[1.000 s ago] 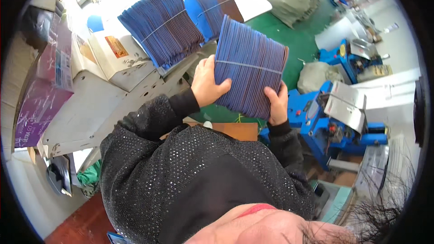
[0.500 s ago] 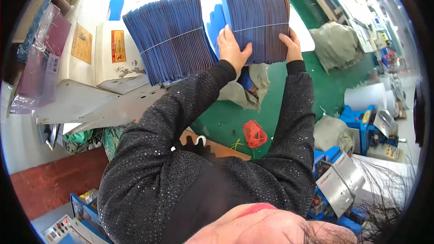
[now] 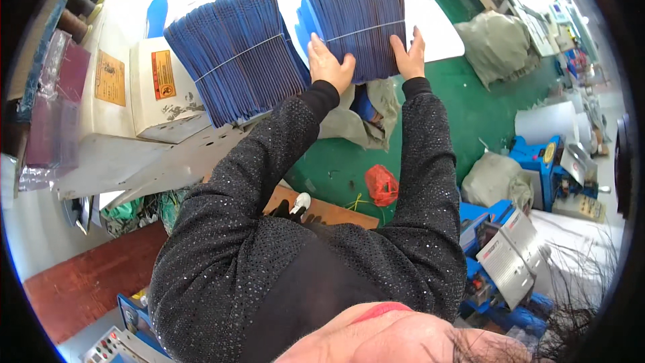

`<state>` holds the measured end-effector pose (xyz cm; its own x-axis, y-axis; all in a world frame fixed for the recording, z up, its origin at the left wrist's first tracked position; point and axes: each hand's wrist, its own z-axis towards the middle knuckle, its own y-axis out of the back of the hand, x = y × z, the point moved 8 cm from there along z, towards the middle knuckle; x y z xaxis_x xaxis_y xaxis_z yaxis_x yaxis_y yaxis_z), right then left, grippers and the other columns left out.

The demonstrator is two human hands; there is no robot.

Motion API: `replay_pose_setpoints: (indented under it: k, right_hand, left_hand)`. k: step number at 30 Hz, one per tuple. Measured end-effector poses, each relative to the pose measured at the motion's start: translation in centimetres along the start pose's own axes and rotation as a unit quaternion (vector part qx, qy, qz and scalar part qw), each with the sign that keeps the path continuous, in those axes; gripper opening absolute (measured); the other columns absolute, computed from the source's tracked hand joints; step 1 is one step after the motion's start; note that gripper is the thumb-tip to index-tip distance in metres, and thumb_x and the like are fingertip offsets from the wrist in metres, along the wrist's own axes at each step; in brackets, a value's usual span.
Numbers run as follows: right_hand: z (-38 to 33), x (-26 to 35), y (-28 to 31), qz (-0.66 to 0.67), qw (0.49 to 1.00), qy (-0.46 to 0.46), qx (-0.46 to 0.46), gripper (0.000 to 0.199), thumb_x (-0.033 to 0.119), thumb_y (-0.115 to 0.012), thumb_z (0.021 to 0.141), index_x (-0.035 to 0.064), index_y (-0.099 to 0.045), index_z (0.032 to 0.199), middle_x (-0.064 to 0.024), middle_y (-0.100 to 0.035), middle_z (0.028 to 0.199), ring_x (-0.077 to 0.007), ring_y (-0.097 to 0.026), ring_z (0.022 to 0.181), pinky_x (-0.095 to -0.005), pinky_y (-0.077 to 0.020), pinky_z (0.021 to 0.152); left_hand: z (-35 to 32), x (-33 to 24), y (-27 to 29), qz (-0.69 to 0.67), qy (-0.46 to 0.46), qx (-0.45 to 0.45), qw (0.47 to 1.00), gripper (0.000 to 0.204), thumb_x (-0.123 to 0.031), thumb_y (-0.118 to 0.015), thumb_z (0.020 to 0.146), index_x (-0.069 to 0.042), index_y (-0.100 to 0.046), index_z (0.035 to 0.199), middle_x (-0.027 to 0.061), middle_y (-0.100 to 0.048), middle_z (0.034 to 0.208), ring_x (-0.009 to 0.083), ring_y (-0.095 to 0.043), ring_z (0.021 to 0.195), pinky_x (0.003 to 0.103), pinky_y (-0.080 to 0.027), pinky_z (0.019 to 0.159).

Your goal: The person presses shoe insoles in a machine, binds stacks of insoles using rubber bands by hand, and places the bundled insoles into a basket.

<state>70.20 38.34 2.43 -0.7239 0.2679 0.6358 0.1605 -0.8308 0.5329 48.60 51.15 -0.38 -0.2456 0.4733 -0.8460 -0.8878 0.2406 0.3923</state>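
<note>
I'd keep my left hand (image 3: 329,64) and right hand (image 3: 410,57), fingers spread and clamped on the blue banded bundle (image 3: 359,23) at twelve o'clock, level, setting it squarely beside the neighbouring stack (image 3: 235,54).

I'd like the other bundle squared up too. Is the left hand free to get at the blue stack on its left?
Probably not right away: the left hand is pressed on the right stack. The left stack lies uncovered right beside it.
</note>
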Motion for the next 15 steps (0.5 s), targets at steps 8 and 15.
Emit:
replay_pose_setpoints:
  k: [8,15]
  right_hand:
    - [-25.6,-4.8,5.6,-0.031,0.976,-0.192,-0.100,0.043,0.029,-0.065,0.086,0.0016,-0.057,0.118,-0.0161,-0.059,0.111,-0.0294,-0.059,0.100,-0.0384,-0.0470,0.090]
    - [-61.8,5.2,22.1,-0.119,0.837,-0.431,-0.316,0.026,0.017,-0.066,0.087,0.0028,-0.064,0.108,-0.0089,-0.069,0.096,-0.0175,-0.065,0.088,-0.0321,-0.0511,0.083]
  left_hand:
    - [-9.7,-6.0,5.1,-0.074,-0.304,0.122,0.942,0.082,-0.015,-0.063,0.077,0.016,-0.020,0.140,0.0363,-0.026,0.144,0.0501,-0.025,0.135,0.049,-0.023,0.114]
    - [-27.1,-1.0,10.1,-0.175,-0.360,0.522,0.753,0.077,-0.011,-0.065,0.077,0.005,-0.028,0.142,0.0301,-0.031,0.143,0.0458,-0.033,0.132,0.047,-0.030,0.109]
